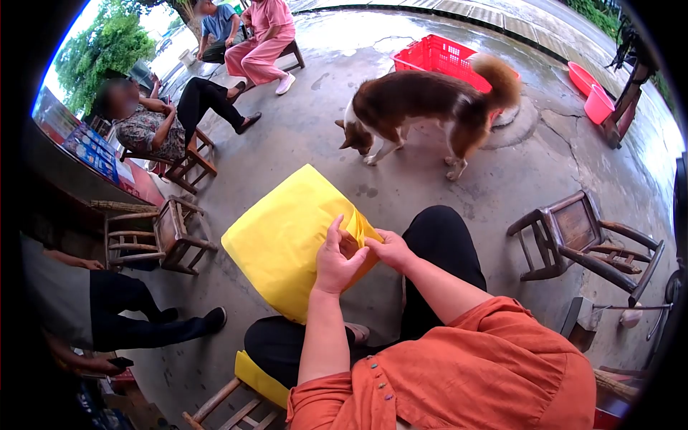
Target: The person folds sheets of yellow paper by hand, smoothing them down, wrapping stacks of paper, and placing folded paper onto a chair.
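Head view, read as a clock face: the yellow sheet is held before a seated person, just off the middle towards 8 o'clock; paper or cloth, I can't tell. The right hand pinches its layered edge between thumb and fingers. The left hand has thumb and forefinger spread beside that edge; its other fingers are partly hidden, so I can't tell if they grip.

If the right pinch loosened, I'd expect the layers to slip out of line, and the broad far side could sag and crease. Should the dog at 1 o'clock turn inward, it might bump the sheet down and dirty it.

Underfoot, the floor is grey, cracked and stained, shining wet near 12 o'clock. Behind the dog stands a red crate; a pink tub is at 2. Wooden chairs stand at 9 and 3. Onlookers sit at 10 and 11.
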Demonstrator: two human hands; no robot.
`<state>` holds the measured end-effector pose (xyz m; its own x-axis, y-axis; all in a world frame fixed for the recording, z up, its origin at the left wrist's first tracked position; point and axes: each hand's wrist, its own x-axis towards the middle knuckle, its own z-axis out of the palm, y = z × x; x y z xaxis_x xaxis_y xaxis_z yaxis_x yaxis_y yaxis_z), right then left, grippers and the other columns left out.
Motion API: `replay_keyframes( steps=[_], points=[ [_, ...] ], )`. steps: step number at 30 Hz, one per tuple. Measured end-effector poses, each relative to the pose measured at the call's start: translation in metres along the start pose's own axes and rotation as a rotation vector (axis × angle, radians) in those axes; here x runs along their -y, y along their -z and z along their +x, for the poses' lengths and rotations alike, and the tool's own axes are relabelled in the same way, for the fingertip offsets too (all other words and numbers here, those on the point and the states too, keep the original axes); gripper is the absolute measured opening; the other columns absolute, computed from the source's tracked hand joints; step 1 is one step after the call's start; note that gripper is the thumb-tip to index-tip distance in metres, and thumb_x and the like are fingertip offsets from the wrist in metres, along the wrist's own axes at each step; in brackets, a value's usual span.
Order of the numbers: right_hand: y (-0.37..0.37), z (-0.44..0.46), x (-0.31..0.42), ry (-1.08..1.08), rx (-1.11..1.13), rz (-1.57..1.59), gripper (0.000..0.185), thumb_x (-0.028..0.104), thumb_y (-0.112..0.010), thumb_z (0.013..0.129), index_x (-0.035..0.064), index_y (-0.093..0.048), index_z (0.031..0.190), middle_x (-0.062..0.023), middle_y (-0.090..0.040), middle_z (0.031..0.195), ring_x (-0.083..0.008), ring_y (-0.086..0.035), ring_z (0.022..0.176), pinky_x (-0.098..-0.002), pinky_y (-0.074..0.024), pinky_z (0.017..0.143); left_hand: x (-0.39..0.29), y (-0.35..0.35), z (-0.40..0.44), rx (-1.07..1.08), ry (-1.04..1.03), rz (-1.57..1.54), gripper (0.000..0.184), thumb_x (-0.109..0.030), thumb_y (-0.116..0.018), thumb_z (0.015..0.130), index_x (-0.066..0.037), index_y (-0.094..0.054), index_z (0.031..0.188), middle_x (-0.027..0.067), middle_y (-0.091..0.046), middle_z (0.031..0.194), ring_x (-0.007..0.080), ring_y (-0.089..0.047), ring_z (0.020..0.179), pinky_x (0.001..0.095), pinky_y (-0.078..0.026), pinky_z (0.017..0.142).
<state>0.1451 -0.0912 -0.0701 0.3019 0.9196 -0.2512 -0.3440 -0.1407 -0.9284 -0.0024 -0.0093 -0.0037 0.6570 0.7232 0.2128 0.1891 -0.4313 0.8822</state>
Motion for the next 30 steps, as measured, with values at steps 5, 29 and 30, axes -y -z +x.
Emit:
replay_keyframes(
  steps=[5, 29, 30],
  points=[
    [0.001, 0.003, -0.004, 0.026, 0.047, 0.001, 0.034, 0.025, -0.064, 0.102, 0.0042, -0.066, 0.129, -0.0012, -0.070, 0.113, -0.0097, -0.064, 0.101, -0.0263, -0.0507, 0.090, -0.003, 0.001, 0.001, 0.029, -0.028, 0.112, 0.074, -0.006, -0.076, 0.080, -0.013, -0.045, 0.146, 0.0076, -0.064, 0.098, 0.0212, -0.066, 0.082, 0.0315, -0.055, 0.076],
    [0.006, -0.007, 0.007, 0.170, 0.050, -0.010, 0.042, 0.039, -0.044, 0.110, 0.0022, -0.064, 0.116, 0.0004, -0.062, 0.102, -0.0086, -0.053, 0.095, -0.0249, -0.0462, 0.089, -0.008, 0.007, 0.003, 0.048, -0.084, 0.176, 0.027, -0.013, -0.084, 0.078, -0.005, -0.067, 0.097, 0.0083, -0.060, 0.093, 0.0245, -0.061, 0.086, 0.0328, -0.051, 0.077],
    [0.008, -0.006, 0.005, 0.169, 0.050, -0.009, 0.042, 0.039, -0.044, 0.110, 0.0022, -0.064, 0.116, 0.0004, -0.062, 0.102, -0.0086, -0.053, 0.095, -0.0249, -0.0462, 0.089, -0.007, 0.007, 0.003, 0.050, -0.085, 0.162, 0.026, -0.013, -0.083, 0.078, -0.005, -0.067, 0.097, 0.0079, -0.060, 0.093, 0.0238, -0.061, 0.086, 0.0327, -0.051, 0.077]
  ],
)
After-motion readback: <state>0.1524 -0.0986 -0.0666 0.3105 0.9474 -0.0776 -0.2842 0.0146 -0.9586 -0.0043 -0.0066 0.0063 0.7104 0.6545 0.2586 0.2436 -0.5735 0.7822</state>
